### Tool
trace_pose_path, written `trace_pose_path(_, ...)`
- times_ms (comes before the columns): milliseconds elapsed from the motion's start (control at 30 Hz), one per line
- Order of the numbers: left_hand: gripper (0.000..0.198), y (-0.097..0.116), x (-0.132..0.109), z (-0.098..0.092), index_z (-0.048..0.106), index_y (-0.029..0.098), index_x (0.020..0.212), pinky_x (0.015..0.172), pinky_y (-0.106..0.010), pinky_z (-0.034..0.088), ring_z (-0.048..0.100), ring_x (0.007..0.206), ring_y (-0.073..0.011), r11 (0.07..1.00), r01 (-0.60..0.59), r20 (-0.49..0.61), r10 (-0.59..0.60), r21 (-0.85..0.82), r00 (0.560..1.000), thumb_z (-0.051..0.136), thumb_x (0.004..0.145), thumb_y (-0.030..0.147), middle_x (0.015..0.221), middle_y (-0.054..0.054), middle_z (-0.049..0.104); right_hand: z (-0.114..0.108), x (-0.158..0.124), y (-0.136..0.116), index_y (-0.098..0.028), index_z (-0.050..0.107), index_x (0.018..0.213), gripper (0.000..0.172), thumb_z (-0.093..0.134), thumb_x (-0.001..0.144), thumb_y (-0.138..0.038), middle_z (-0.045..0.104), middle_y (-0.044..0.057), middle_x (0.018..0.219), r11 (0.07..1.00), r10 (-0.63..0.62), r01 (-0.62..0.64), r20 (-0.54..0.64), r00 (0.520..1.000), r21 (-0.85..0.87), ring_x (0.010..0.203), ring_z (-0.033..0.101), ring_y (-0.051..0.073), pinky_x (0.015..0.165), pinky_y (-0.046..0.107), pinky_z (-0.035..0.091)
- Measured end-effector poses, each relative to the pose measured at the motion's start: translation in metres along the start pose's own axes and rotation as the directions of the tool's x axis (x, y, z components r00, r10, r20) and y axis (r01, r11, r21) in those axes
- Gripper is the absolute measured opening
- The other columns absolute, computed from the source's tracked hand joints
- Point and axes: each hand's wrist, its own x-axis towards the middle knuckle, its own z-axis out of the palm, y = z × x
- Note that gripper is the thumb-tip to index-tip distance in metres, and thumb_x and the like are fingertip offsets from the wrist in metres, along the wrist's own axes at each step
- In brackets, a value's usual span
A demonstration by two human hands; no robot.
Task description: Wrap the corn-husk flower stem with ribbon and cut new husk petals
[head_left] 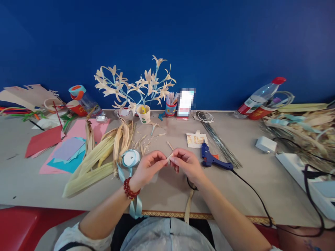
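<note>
Between pinched fingers [160, 164], pale strip [169, 157]

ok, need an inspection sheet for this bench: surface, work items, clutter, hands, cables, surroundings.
Surface: grey tabletop, patterned gold trim along part of the front edge.
Work items: thin pale strip at the fingertips; dark-blue plastic glue gun lying flat; white spool of light-blue ribbon.
Clutter: coloured paper sheets and dried corn husks, left; white power strip, right.
Hands: left hand and right hand both pinch the strip.
Cables: thin black glue-gun cord runs to the front edge; coiled white cable at the back.
Surroundings: plain blue wall behind.
</note>
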Motion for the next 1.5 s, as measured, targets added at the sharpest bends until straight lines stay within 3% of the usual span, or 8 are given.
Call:
trace_pose_path(233, 0.016, -0.001, -0.001, 0.000, 0.058, 0.015, 0.083, 0.070, -0.027, 0.046, 0.056, 0.073, -0.0146, 0.999, -0.017, 0.000, 0.017, 0.032, 1.000, 0.057, 0.087, 0.031, 0.075, -0.003, 0.059, -0.001, -0.002, -0.001, -0.018, 0.061, 0.072, 0.022, 0.071, 0.076, -0.037, 0.059, -0.003, 0.060, 1.000, -0.014, 0.014, -0.003, 1.000, 0.021, 0.045, 0.049, 0.007, 0.042, 0.018, 0.042)
trace_pose_path(333, 0.013, -0.003, -0.003, 0.001, 0.059, 0.016, 0.091, 0.073, -0.030, 0.049, 0.060, 0.079, -0.0172, 0.960, -0.150, -0.063, 0.169, 0.235, 0.984, 0.055, 0.088, 0.029, 0.083, -0.006, 0.062, 0.000, -0.002, -0.001, -0.018, 0.060, 0.071, 0.023, 0.071, 0.076, -0.036, 0.060, -0.002, 0.059, 0.999, -0.014, 0.014, -0.005, 1.000, 0.043, 0.045, 0.049, 0.008, 0.043, 0.019, 0.042)
trace_pose_path(467, 0.027, -0.005, -0.006, 0.003, 0.059, 0.021, 0.110, 0.091, -0.040, 0.047, 0.060, 0.099, -0.0226, 0.632, -0.394, -0.045, 0.562, 0.667, 0.826, 0.061, 0.083, 0.020, 0.101, -0.009, 0.065, 0.002, -0.002, -0.002, -0.018, 0.059, 0.070, 0.023, 0.071, 0.077, -0.036, 0.059, -0.002, 0.057, 0.996, 0.007, -0.005, -0.019, 1.000, 0.095, 0.045, 0.046, 0.008, 0.044, 0.019, 0.040)
trace_pose_path(567, 0.018, -0.005, -0.007, 0.004, 0.064, 0.024, 0.099, 0.095, -0.042, 0.046, 0.063, 0.091, -0.0204, 0.476, -0.445, 0.058, 0.630, 0.759, 0.774, 0.059, 0.084, 0.015, 0.093, -0.006, 0.069, 0.004, -0.003, -0.002, -0.017, 0.058, 0.071, 0.024, 0.070, 0.078, -0.036, 0.058, -0.003, 0.058, 0.993, 0.027, -0.027, 0.000, 1.000, 0.111, 0.045, 0.046, 0.008, 0.043, 0.019, 0.039)
trace_pose_path(767, 0.008, -0.003, -0.002, 0.003, 0.062, 0.018, 0.090, 0.071, -0.029, 0.053, 0.066, 0.073, -0.0159, 0.871, -0.221, -0.199, 0.333, 0.438, 0.922, 0.057, 0.088, 0.024, 0.076, -0.003, 0.069, 0.007, -0.004, -0.004, -0.020, 0.055, 0.082, 0.021, 0.071, 0.075, -0.032, 0.058, -0.004, 0.069, 0.996, 0.002, -0.002, 0.001, 1.000, 0.091, 0.046, 0.047, 0.007, 0.041, 0.018, 0.042)
trace_pose_path(867, 0.014, -0.004, 0.000, 0.003, 0.062, 0.016, 0.090, 0.067, -0.026, 0.053, 0.065, 0.072, -0.0152, 0.970, -0.109, -0.179, 0.149, 0.217, 0.972, 0.059, 0.087, 0.030, 0.076, -0.003, 0.068, 0.007, -0.004, -0.004, -0.021, 0.054, 0.089, 0.024, 0.070, 0.076, -0.034, 0.058, -0.004, 0.071, 0.998, -0.003, 0.003, 0.007, 1.000, 0.056, 0.047, 0.048, 0.007, 0.040, 0.018, 0.042)
trace_pose_path(1200, 0.013, -0.006, 0.002, 0.005, 0.062, 0.016, 0.088, 0.069, -0.025, 0.049, 0.060, 0.074, -0.0144, 0.972, -0.093, -0.131, 0.124, 0.217, 0.984, 0.059, 0.086, 0.028, 0.079, -0.003, 0.064, 0.005, -0.006, 0.004, -0.019, 0.063, 0.080, 0.016, 0.060, 0.087, -0.033, 0.059, 0.000, 0.066, 0.886, -0.266, 0.236, -0.022, 0.964, -0.400, 0.057, 0.052, 0.012, 0.049, 0.021, 0.042)
trace_pose_path(1500, 0.013, -0.014, 0.004, 0.001, 0.057, 0.018, 0.069, 0.066, -0.025, 0.044, 0.053, 0.067, -0.0137, 0.894, -0.170, -0.209, 0.275, 0.414, 0.939, 0.053, 0.082, 0.018, 0.068, 0.000, 0.056, 0.008, -0.012, 0.010, -0.023, 0.063, 0.081, 0.007, 0.058, 0.086, -0.022, 0.061, 0.003, 0.070, 0.669, -0.579, 0.500, 0.036, 0.814, -0.550, 0.065, 0.056, 0.017, 0.063, 0.030, 0.046)
